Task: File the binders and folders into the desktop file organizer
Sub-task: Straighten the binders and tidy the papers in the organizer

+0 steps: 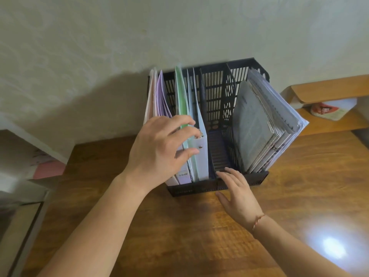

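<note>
A black mesh file organizer [199,187] stands on the wooden desk against the wall. Its left compartments hold upright binders: pink and purple ones [161,98], a green folder [180,92] and a pale blue binder [200,140]. The middle slot is empty. A stack of clear-sleeved papers [265,124] leans in the right compartment. My left hand [159,150] rests on the front edges of the left binders, fingers spread over them. My right hand [237,194] lies open against the organizer's low front rim, fingertips touching it.
The wooden desk [199,236] stretches toward me, with a bright light spot at the lower right. A pink item [49,169] lies on a lower surface at the left. A wooden bed frame with a printed cushion [327,110] sits at the right.
</note>
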`<state>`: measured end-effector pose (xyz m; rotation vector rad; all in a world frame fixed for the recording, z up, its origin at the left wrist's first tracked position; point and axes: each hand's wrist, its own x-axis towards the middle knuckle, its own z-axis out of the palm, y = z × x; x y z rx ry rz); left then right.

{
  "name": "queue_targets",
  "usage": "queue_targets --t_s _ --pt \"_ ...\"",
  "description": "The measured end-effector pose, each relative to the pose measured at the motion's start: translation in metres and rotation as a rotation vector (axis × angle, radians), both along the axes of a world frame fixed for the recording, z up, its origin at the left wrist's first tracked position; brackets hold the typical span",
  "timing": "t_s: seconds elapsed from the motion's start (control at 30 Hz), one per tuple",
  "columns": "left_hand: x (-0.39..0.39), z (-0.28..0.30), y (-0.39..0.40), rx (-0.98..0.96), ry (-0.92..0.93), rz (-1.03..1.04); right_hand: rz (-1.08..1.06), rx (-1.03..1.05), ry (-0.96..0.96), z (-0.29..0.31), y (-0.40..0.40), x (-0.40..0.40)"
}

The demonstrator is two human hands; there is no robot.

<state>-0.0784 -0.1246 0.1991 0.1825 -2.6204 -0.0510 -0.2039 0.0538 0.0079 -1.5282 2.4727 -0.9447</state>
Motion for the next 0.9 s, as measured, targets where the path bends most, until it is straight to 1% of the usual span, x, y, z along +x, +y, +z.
queue_targets --t_s 0.1,0.23,0.33,0.43,0.5,0.77,0.9 --pt "0.001 -0.003 -0.002 -0.047 -0.018 -0.005 -0.016 0.104 0.098 -0.006 -0.012 -0.001" --pt "0.001 -0.004 -0.002 -0.083 -0.003 0.007 -0.128 0.205 0.126 0.001 -0.032 -0.001" --pt "0.001 -0.004 -0.001 -0.083 0.005 0.008 -0.168 0.305 0.170 -0.001 -0.042 0.005" --pt "0.001 -0.005 0.000 -0.081 0.002 0.014 -0.208 0.422 0.121 0.005 -0.054 0.011" --pt "0.000 -0.005 -0.001 -0.082 0.002 0.020 -0.249 0.458 0.114 0.011 -0.060 0.016" --pt "0.000 -0.007 -0.001 -0.104 0.039 0.019 -0.245 0.375 0.181 -0.005 -0.058 0.017" --pt "0.000 -0.008 -0.002 -0.125 0.060 0.023 -0.252 0.285 0.196 -0.015 -0.055 0.015"
